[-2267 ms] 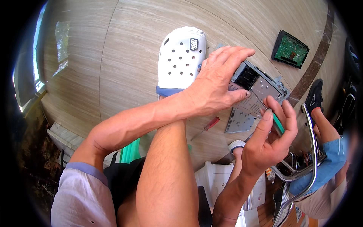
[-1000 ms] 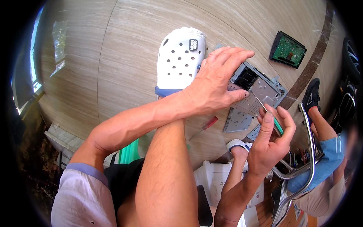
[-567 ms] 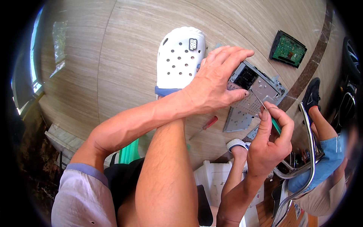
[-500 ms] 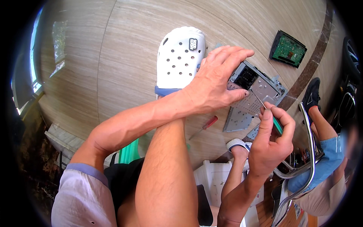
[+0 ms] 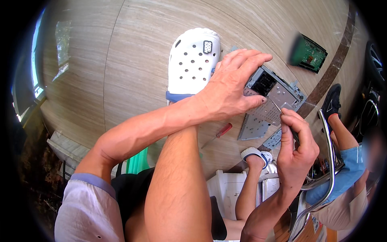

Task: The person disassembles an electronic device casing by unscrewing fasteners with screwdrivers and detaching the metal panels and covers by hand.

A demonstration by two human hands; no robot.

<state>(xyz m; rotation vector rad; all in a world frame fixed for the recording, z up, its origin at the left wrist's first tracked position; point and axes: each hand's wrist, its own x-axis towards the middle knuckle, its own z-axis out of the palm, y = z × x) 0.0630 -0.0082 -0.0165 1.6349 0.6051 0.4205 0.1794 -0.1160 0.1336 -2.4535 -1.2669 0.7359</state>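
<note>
Right hand rightward, shoe badge lettered

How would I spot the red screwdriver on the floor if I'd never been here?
Start at the large white clog with round holes. Lower in the picture, below the person's left hand, a slim red-handled screwdriver lies on the beige tiled floor. That red sets it apart from the grey metal plate to its right.

The right hand mostly hides the handle of a thin tool whose tip is too small to place on the metal unit, partly covered by the left hand, and blur smears the left end of the circuit board.
</note>
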